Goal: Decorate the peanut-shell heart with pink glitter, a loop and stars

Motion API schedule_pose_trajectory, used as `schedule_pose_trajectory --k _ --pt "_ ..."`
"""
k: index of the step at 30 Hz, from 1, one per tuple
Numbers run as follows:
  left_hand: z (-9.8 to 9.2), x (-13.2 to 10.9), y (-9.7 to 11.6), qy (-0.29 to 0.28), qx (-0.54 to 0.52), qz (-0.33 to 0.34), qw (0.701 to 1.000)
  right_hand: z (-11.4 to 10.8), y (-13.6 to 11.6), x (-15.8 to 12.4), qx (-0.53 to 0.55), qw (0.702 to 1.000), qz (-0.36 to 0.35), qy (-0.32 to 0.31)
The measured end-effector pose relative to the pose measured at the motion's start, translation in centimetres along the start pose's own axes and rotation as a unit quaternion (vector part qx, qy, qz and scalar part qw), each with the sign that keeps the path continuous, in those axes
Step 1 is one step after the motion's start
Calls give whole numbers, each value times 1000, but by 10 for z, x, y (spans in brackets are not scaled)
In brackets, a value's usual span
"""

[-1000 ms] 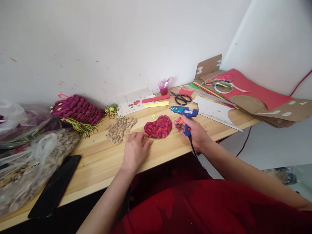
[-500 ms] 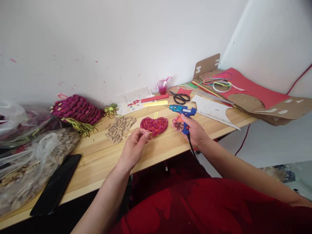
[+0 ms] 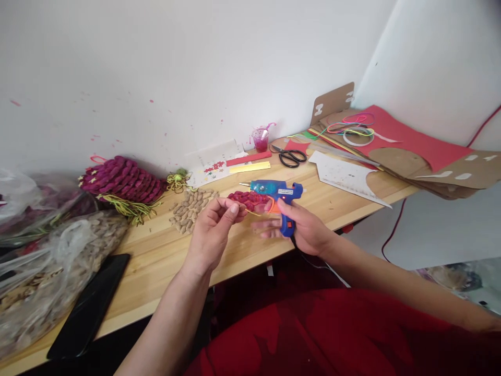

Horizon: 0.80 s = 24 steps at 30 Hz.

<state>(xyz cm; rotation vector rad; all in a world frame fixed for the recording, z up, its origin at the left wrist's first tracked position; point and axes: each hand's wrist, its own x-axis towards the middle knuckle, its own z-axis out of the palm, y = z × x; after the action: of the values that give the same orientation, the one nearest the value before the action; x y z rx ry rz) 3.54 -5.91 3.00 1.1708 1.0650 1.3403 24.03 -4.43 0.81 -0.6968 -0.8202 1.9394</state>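
My right hand (image 3: pixel 301 222) holds a blue glue gun (image 3: pixel 270 189) with an orange trigger, its nozzle pointing left. Some of that hand's fingers are stretched out and blurred below the gun. Pinched between the thumb and fingers of my left hand (image 3: pixel 219 219) is a thin yellow cord (image 3: pixel 253 212), which extends to the right. A dark red, bumpy piece (image 3: pixel 243 199) lies on the table behind my hands, partly covered by the gun and fingers. Several peanuts (image 3: pixel 188 209) are spread just left of it.
At the left are a purple bumpy ornament (image 3: pixel 125 180), plastic bags (image 3: pixel 78 261) and a black phone (image 3: pixel 90 305). Behind lie star stickers (image 3: pixel 214 167), red and yellow strips (image 3: pixel 250 167), scissors (image 3: pixel 291 156) and a pink-stained cup (image 3: pixel 260 141). Cardboard (image 3: pixel 442 180) is stacked right.
The glue gun and my right hand have moved left, over the red piece. A yellow cord now stretches from my left hand's fingertips, and the piece's yellow loop is hidden.
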Motion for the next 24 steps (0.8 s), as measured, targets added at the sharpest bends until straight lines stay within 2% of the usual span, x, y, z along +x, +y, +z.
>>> schedule_pose_trajectory --k 6,11,14,16,21,24 --pt "3 -13 2 -49 17 27 998 20 14 8 -14 999 -28 -38" --pt "7 -37 3 -93 79 59 991 26 21 14 -8 997 -67 -29" --pt "7 -53 1 -109 126 71 984 28 21 15 -8 998 -62 -21" --pt "3 -60 -4 -86 118 32 989 28 19 14 1 998 -53 -19" --pt "-12 -65 -24 36 11 -119 992 30 11 12 2 999 -42 -25" --pt "-9 -60 -29 22 -48 -159 986 30 8 9 5 999 -31 -28"
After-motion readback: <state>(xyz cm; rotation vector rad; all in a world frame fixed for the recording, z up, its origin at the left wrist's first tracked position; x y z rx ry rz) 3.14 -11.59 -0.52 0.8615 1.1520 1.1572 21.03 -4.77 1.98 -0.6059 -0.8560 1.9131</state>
